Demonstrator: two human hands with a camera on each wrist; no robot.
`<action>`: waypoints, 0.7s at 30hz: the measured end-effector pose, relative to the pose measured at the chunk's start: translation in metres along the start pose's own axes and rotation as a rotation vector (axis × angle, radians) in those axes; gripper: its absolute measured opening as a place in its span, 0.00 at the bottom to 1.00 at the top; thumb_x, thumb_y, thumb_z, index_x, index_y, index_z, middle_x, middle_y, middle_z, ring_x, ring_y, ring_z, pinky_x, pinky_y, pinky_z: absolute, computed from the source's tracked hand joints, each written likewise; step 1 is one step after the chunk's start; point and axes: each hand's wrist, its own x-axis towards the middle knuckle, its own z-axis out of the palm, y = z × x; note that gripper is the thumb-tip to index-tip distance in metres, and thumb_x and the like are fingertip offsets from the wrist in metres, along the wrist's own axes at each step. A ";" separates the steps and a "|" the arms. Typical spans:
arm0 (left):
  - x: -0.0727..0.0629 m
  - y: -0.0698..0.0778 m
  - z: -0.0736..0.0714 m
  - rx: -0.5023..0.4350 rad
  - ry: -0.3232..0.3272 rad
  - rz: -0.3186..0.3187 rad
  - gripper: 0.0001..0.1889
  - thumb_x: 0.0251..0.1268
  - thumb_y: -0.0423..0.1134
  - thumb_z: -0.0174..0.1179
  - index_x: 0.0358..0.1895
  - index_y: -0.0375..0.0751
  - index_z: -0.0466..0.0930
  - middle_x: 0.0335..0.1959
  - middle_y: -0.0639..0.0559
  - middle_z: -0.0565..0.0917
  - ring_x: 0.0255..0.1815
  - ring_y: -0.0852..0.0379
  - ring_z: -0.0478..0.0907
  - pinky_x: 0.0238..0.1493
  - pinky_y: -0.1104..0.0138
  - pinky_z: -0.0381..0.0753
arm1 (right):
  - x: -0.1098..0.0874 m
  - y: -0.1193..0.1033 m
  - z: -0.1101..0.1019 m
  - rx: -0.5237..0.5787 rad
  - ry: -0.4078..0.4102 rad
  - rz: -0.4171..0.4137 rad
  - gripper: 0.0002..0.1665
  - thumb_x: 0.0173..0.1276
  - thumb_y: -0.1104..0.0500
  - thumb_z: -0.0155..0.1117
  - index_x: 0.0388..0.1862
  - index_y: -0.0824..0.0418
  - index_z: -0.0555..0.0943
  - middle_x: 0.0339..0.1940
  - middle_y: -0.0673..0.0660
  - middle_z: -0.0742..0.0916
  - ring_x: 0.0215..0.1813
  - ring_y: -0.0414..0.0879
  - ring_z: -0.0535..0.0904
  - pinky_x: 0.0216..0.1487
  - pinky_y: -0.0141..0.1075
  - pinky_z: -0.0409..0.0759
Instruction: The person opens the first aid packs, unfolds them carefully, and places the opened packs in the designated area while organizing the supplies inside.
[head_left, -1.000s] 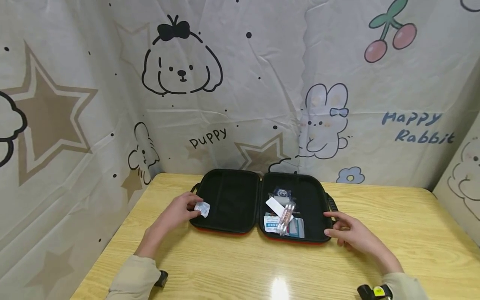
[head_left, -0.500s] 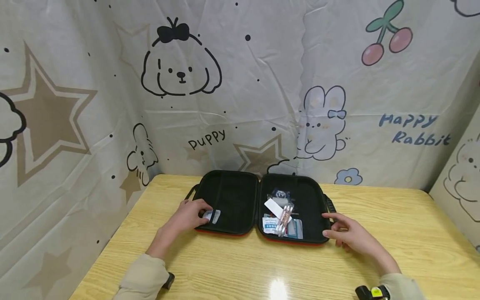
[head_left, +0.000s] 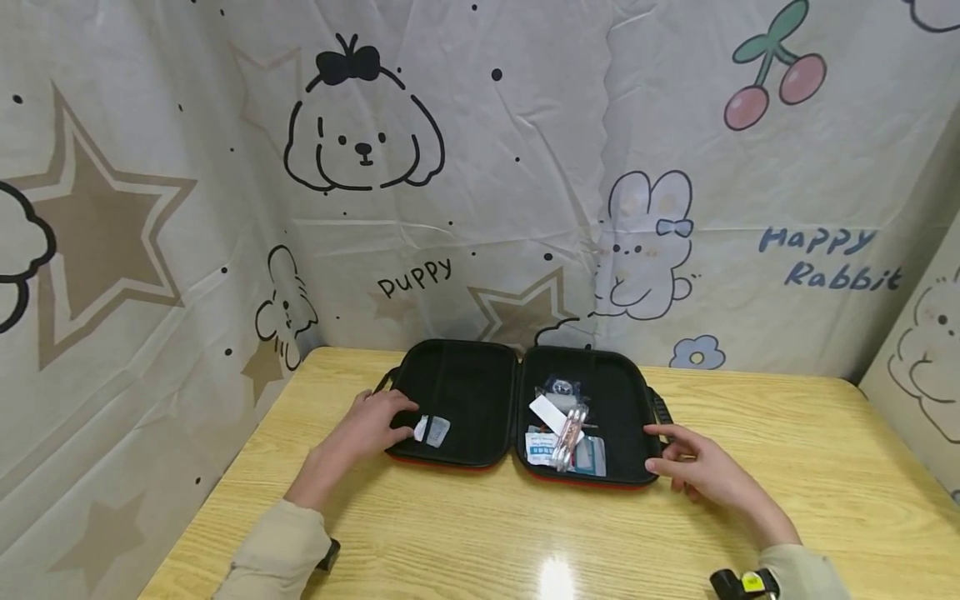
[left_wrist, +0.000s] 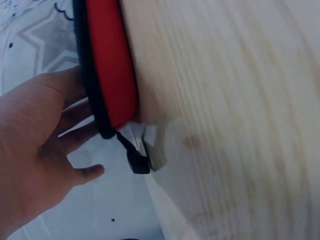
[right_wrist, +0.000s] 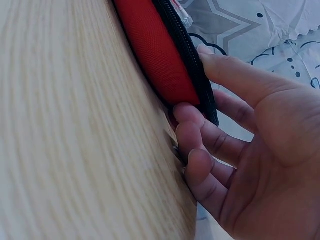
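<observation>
A zip case (head_left: 476, 387), black inside and red outside, lies unfolded on the table. My left hand (head_left: 371, 427) is over its left edge with loosely spread fingers, holding nothing. Beside those fingertips a small clear-and-white packet (head_left: 437, 432) lies in the left half, a thin dark band crossing it. At the right edge my right hand (head_left: 701, 465) grips the rim. The right wrist view shows the thumb on the zip and the other fingers curled by the red shell (right_wrist: 160, 55). A bag of cotton swabs (head_left: 572, 437) lies in the right half.
Around the swabs are a white-and-blue sachet (head_left: 538, 448), a white strip (head_left: 549, 412) and a clear-wrapped item (head_left: 562, 387). Carry handles stick out on both sides, the right one (head_left: 663, 407) ribbed. A printed cloth (head_left: 480, 167) hangs behind the wooden table (head_left: 465, 533).
My left hand carried the packet rightward into the case's left half, let it go there and drew back slightly left. The right hand stays on the rim.
</observation>
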 end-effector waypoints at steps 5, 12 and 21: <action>0.003 0.000 0.003 0.063 -0.022 0.043 0.11 0.62 0.44 0.69 0.45 0.47 0.88 0.53 0.48 0.82 0.61 0.44 0.76 0.67 0.28 0.53 | -0.001 -0.001 0.000 0.002 -0.002 -0.005 0.41 0.67 0.54 0.68 0.74 0.64 0.64 0.35 0.58 0.78 0.24 0.44 0.75 0.20 0.34 0.72; 0.011 0.010 0.006 0.026 -0.029 0.062 0.09 0.60 0.43 0.69 0.44 0.50 0.89 0.53 0.49 0.82 0.63 0.43 0.74 0.66 0.24 0.42 | 0.000 -0.003 0.000 0.001 0.004 -0.007 0.41 0.67 0.53 0.69 0.74 0.63 0.64 0.35 0.58 0.78 0.24 0.44 0.75 0.20 0.34 0.72; 0.011 0.008 0.004 0.038 -0.031 0.061 0.09 0.60 0.39 0.70 0.43 0.44 0.89 0.47 0.49 0.83 0.55 0.46 0.79 0.69 0.30 0.50 | 0.000 -0.001 0.001 -0.003 0.009 0.009 0.41 0.66 0.53 0.69 0.74 0.63 0.65 0.35 0.58 0.78 0.25 0.44 0.75 0.20 0.35 0.72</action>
